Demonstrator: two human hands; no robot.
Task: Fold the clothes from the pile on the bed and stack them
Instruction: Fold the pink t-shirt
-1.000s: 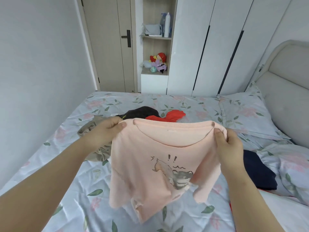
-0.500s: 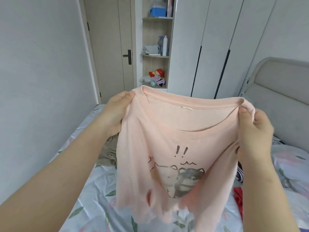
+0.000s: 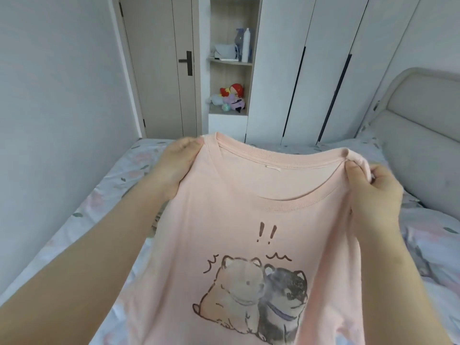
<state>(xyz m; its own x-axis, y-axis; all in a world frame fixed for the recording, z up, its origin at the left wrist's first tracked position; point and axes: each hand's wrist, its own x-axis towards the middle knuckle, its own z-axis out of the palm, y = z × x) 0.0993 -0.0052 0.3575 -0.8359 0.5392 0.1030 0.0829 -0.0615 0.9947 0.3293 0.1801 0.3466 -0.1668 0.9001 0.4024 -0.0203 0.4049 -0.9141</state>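
Left hand: fingers curled, pinching one shoulder of the pink T-shirt just beside the collar. Right hand: thumb on the front of the cloth and fingers curled behind it, gripping the other shoulder, where the fabric bunches.

T-shirt: held in the air between the two hands, stretched across the collar with its front towards the person. The print shows two dogs side by side under two exclamation marks. The lower part hangs down past the bottom edge of the view, above the bed.

Bed: covered with a pale flowered sheet. A beige scrap beside the left forearm may be another garment, though most of it is hidden. A padded headboard stands on the right.

Far wall: a closed door on the left and a white wardrobe on the right. Between them is an open shelf with a white bottle on the upper level and a red-haired doll below.
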